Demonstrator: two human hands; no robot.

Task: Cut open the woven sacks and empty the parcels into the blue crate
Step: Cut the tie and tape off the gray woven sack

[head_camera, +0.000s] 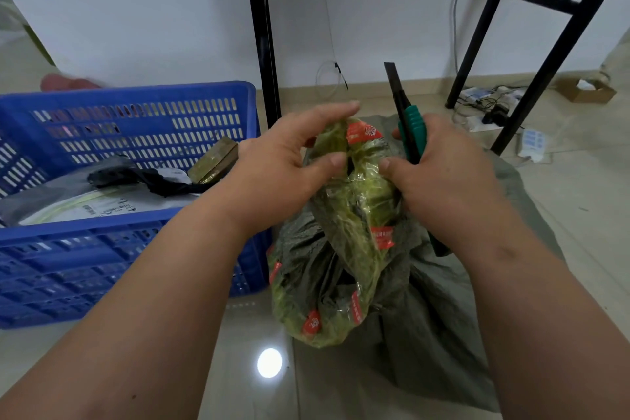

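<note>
We see both hands at the centre of the view, working at the bunched top of a woven sack (344, 249), a grey-green one wrapped in yellowish tape with red labels, which stands on the floor (238, 351) just right of the blue crate (136, 102). Our left hand (283, 164) has its grip closed on the taped neck, thumb and fingers pinching the crumpled plastic from the left. Our right hand (443, 174) presses its thumb against the same neck while its fingers curl round a green-handled utility knife (409, 123), whose dark blade points up and away, towards the far wall. Inside the crate lie grey and white parcels (85, 201), a black bag (136, 177) and a small gold box (213, 160). Black table legs (264, 44) rise behind, with cables (487, 106) on the floor at far right.
</note>
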